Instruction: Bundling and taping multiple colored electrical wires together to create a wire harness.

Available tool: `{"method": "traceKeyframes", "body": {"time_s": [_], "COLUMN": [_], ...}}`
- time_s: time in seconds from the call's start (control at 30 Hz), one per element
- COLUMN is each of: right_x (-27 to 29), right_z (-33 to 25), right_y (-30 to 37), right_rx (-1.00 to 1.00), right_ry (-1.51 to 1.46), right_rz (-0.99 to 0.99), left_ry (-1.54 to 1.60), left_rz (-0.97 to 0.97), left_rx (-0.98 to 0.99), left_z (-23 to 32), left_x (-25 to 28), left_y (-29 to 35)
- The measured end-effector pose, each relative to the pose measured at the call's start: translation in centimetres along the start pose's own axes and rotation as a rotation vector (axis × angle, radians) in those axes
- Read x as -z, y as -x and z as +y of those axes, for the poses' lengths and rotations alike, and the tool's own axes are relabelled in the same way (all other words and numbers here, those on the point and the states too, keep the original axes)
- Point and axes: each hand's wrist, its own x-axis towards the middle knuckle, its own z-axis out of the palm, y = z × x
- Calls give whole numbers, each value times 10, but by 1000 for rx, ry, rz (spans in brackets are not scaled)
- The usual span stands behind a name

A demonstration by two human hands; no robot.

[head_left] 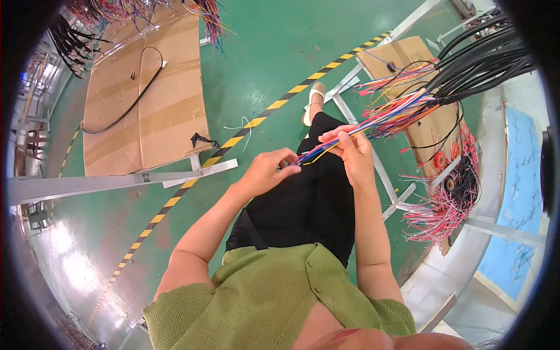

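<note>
Several coloured wires (pixel 376 119) are pinched near their tips by the left grip (pixel 268 170) and farther along by the right grip (pixel 356 154), black cables (pixel 484 67) at two o'clock.

The floor tape (pixel 273 106) alternates black and yellow stripes across a green floor (pixel 274 52). Left of the tape, the cardboard sheet (pixel 175 105) is tan with glossier brown bands. Right of the tape, the wire bundle (pixel 385 118) mixes blue, white, pink, red and yellow; the thick cables (pixel 484 64) are black, the wire tangle (pixel 429 221) pinkish red, the panel (pixel 519 175) light blue, the trousers (pixel 291 210) plain black, the knit top (pixel 262 291) olive green.
</note>
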Motion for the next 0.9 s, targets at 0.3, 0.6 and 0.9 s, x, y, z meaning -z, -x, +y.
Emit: {"method": "traceKeyframes", "body": {"time_s": [0.3,0.6,0.9], "right_x": [-9,18,120], "right_z": [3,31,-13], "right_y": [3,-3,-58], "right_rx": [6,193,453], "right_ry": [122,290,822], "right_rz": [110,103,688], "left_ry": [-121,681,1486], "left_rz": [104,148,61], "left_rx": [-154,179,-511], "left_z": [11,9,102], "left_x": [2,63,121], "left_y": [14,9,29]}}
